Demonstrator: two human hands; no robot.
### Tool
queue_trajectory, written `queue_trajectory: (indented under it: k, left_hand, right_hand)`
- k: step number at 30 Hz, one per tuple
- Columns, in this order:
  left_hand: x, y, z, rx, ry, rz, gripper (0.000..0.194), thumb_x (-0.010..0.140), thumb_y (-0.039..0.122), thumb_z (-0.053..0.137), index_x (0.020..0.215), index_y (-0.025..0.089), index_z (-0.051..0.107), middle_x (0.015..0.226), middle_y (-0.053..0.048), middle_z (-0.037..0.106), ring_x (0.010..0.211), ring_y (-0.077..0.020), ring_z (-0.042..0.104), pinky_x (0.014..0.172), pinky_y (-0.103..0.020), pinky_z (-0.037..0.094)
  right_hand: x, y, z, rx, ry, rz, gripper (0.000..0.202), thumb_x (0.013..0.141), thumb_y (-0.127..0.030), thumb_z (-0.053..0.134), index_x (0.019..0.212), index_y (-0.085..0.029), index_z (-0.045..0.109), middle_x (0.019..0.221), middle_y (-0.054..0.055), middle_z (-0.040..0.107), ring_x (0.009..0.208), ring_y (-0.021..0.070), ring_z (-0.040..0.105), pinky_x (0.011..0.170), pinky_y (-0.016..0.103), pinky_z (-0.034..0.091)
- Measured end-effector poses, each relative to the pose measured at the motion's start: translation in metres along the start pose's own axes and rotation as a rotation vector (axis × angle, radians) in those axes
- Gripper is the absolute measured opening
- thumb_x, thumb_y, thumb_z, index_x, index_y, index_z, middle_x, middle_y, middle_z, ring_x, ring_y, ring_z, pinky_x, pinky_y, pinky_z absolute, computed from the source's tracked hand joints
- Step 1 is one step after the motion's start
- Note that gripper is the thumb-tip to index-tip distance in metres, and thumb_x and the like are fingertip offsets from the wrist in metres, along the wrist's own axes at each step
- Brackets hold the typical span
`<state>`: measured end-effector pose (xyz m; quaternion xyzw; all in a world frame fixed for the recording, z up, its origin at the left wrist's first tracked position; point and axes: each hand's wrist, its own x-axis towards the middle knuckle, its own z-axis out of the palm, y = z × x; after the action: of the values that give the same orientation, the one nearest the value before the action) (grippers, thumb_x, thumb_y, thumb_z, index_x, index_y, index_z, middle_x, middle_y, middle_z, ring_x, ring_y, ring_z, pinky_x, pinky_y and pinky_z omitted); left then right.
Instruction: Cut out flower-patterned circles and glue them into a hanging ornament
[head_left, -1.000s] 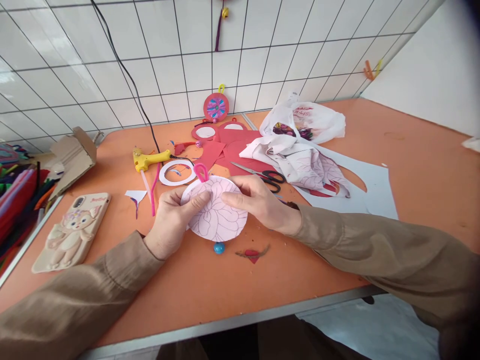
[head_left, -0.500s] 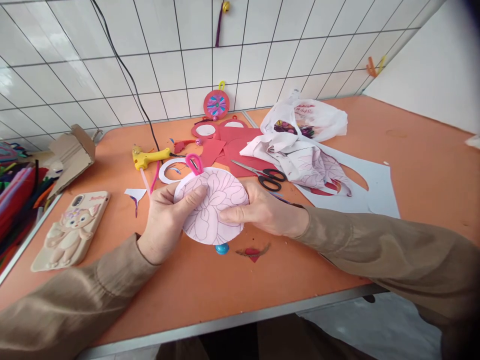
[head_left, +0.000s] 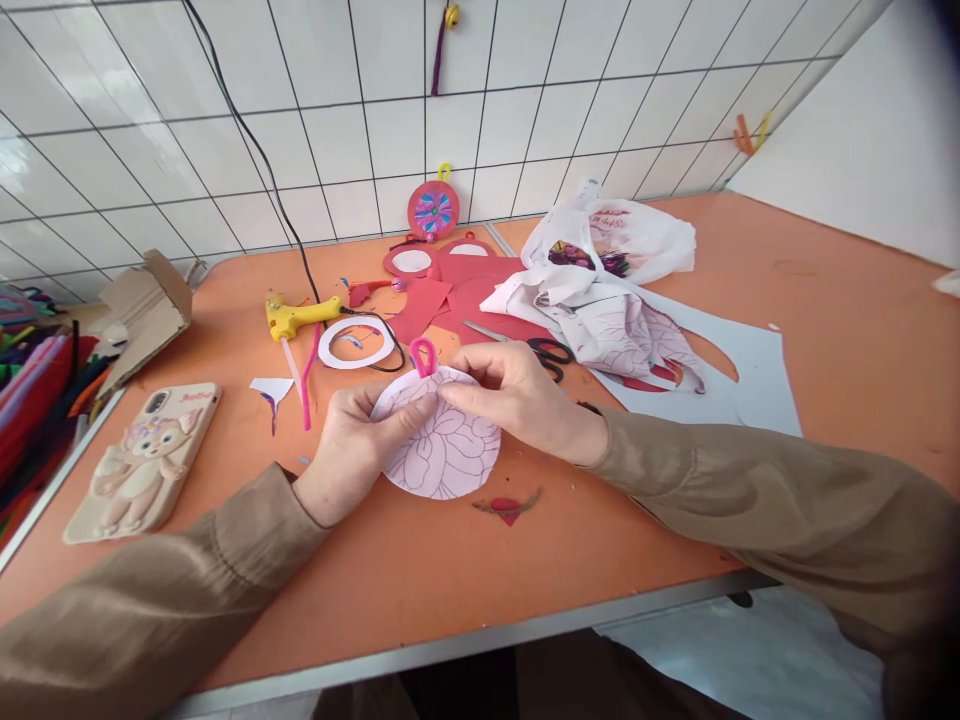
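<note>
A round paper disc [head_left: 442,455] with a flower-line pattern is held above the front half of the table. From its top edge sticks up a pink pipe-cleaner loop [head_left: 424,355]. My left hand [head_left: 360,440] grips the disc's left side, thumb across the front and fingers behind. With thumb and bent fingers, my right hand [head_left: 517,395] pinches the disc's upper right edge, close to the loop. The back of the disc is hidden. Behind my right hand lie black-handled scissors [head_left: 551,358], partly covered.
A yellow glue gun [head_left: 300,315], a white paper ring [head_left: 356,343] and red paper [head_left: 480,290] lie beyond my hands. To the left is a phone [head_left: 142,460]; to the right, a plastic bag [head_left: 645,240]. A decorated red disc [head_left: 433,210] leans on the tiles.
My right hand has shifted from the disc's right side up to its top edge by the loop. The disc has turned slightly, and the blue bell below it is out of sight.
</note>
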<state>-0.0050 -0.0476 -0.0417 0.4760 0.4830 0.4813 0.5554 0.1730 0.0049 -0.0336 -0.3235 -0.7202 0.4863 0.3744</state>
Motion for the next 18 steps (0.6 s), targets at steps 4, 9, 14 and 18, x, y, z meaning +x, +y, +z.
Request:
queue_trajectory:
  k: [4,9,14,18]
  left_hand:
    - [0.0003,-0.0003,-0.001,0.049,0.049,0.085,0.03,0.071,0.045,0.086,0.081,0.017,0.08,0.072,-0.002,0.075,0.063,-0.0137,0.067,0.058,-0.023,0.053]
    - [0.0006,-0.0012,-0.0022,0.024,0.015,0.045,0.031,0.076,0.047,0.082,0.075,0.016,0.077,0.064,-0.001,0.069,0.057,-0.0107,0.06,0.053,-0.02,0.047]
    - [-0.0003,-0.0024,-0.0004,0.02,-0.01,0.023,0.035,0.073,0.05,0.083,0.074,0.015,0.076,0.064,-0.001,0.068,0.056,-0.0113,0.06,0.052,-0.021,0.047]
    - [-0.0013,-0.002,0.0005,0.009,-0.012,0.011,0.034,0.069,0.048,0.086,0.072,0.016,0.076,0.063,-0.001,0.068,0.055,-0.0115,0.06,0.052,-0.022,0.047]
  right_hand:
    - [-0.0029,0.0006,0.0014,-0.001,-0.019,-0.02,0.026,0.078,-0.03,0.058,0.06,-0.019,0.044,0.059,-0.005,0.038,0.055,0.0072,0.035,0.046,0.022,0.027]
    - [-0.0041,-0.0017,0.0003,-0.01,-0.063,-0.063,0.026,0.081,-0.036,0.059,0.066,-0.016,0.051,0.062,-0.003,0.044,0.057,0.0079,0.04,0.049,0.022,0.031]
    - [-0.0038,-0.0004,0.0021,-0.067,-0.037,-0.061,0.022,0.079,-0.03,0.058,0.063,-0.017,0.049,0.06,-0.004,0.042,0.057,0.0076,0.038,0.049,0.022,0.03]
    - [-0.006,0.0002,0.0029,-0.018,-0.047,-0.053,0.022,0.078,-0.029,0.06,0.063,-0.017,0.049,0.06,-0.004,0.042,0.056,0.0076,0.038,0.048,0.022,0.03]
